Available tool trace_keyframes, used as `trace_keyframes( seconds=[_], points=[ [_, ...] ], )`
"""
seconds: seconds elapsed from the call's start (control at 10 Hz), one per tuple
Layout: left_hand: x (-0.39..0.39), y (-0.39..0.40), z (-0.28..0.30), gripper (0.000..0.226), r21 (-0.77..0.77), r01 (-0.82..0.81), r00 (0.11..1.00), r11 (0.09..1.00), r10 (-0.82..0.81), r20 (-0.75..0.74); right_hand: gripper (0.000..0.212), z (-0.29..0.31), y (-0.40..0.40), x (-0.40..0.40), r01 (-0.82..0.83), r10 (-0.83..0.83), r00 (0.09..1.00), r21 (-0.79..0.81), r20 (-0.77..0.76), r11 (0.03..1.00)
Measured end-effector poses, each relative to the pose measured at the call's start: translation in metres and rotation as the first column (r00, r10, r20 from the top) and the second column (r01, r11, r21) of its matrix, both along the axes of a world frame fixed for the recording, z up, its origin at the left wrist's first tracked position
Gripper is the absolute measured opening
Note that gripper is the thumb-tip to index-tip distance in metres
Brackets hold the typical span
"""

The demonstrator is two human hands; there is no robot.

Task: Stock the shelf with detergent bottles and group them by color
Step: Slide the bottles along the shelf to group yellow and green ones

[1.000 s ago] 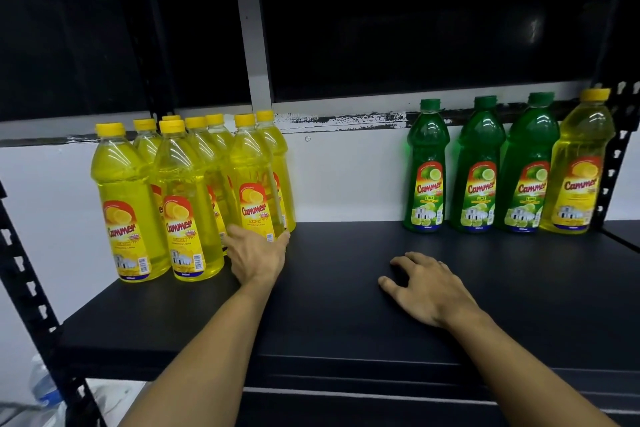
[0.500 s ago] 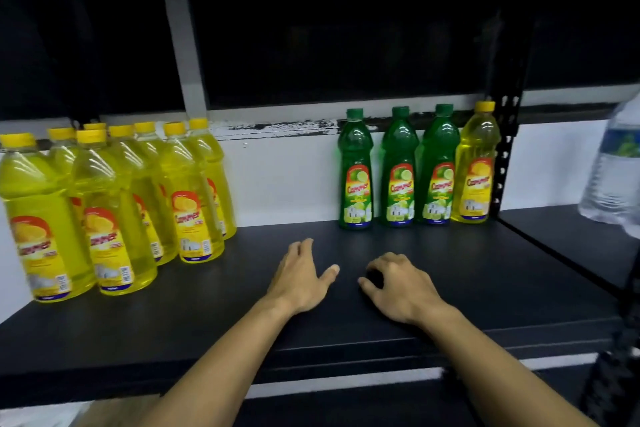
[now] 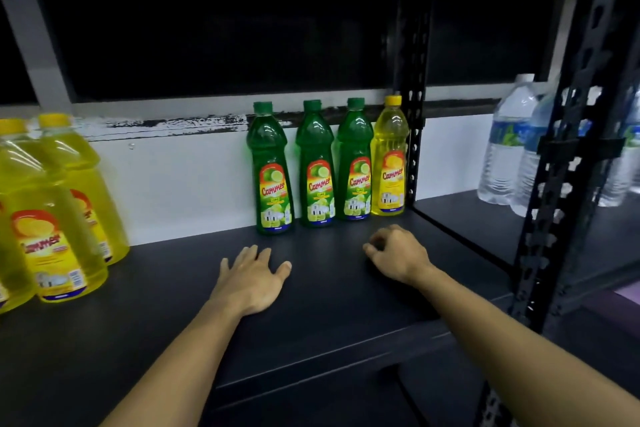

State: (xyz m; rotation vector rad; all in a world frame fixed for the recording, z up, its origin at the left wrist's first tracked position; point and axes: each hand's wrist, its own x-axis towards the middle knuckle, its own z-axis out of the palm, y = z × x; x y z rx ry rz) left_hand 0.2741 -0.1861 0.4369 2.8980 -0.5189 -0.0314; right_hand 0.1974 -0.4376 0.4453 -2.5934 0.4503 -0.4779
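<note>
Shelf (image 3: 173, 322) black, carries all bottles. Yellow detergent bottles (image 3: 52, 218) clustered far left. Three green bottles (image 3: 317, 166) stand in row at back wall, single yellow bottle (image 3: 389, 159) touching their right end. Water bottles (image 3: 505, 146) on neighbouring bay. Left hand (image 3: 251, 279) flat on shelf, fingers spread. Right hand (image 3: 396, 253) on shelf, fingers loosely curled, holding nothing.

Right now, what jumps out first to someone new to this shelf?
A row of three green detergent bottles stands against the back wall, with a lone yellow detergent bottle at its right end, next to the black upright. The main cluster of yellow bottles sits far left. Both hands rest empty on the dark shelf: the left hand flat, the right hand loosely curled.
</note>
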Motion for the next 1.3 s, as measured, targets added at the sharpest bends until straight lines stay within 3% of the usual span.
trace_keyframes(
  seconds=[0.1, 0.3, 0.5, 0.8, 1.1, 1.3],
  points=[
    [0.0, -0.001, -0.001, 0.073, 0.015, 0.0, 1.0, 1.0, 0.0, 0.001, 0.028, 0.011, -0.02, 0.028, 0.108, -0.131, 0.987, 0.21, 0.097, 0.972],
    [0.001, -0.003, -0.002, 0.071, 0.011, 0.003, 1.0, 1.0, -0.003, 0.013, 0.061, 0.037, -0.059, 0.091, 0.264, -0.32, 0.933, 0.289, 0.164, 0.92],
    [0.002, -0.004, -0.003, 0.07, 0.013, 0.002, 1.0, 1.0, -0.003, 0.011, 0.093, 0.037, -0.084, 0.126, 0.243, -0.336, 0.919, 0.374, 0.207, 0.895],
    [0.002, -0.006, -0.003, 0.069, 0.005, -0.007, 1.0, 1.0, 0.007, 0.013, 0.1, 0.012, -0.126, 0.149, 0.185, -0.278, 0.943, 0.408, 0.181, 0.894],
    [0.001, -0.005, -0.002, 0.07, 0.001, -0.014, 1.0, 1.0, 0.014, 0.015, 0.076, 0.03, -0.076, 0.101, 0.096, -0.259, 0.933, 0.519, 0.251, 0.85],
    [-0.001, -0.005, -0.001, 0.07, -0.012, -0.016, 1.0, 1.0, 0.016, 0.017, 0.094, 0.028, -0.063, 0.073, 0.068, -0.213, 0.945, 0.483, 0.25, 0.873]
  ],
)
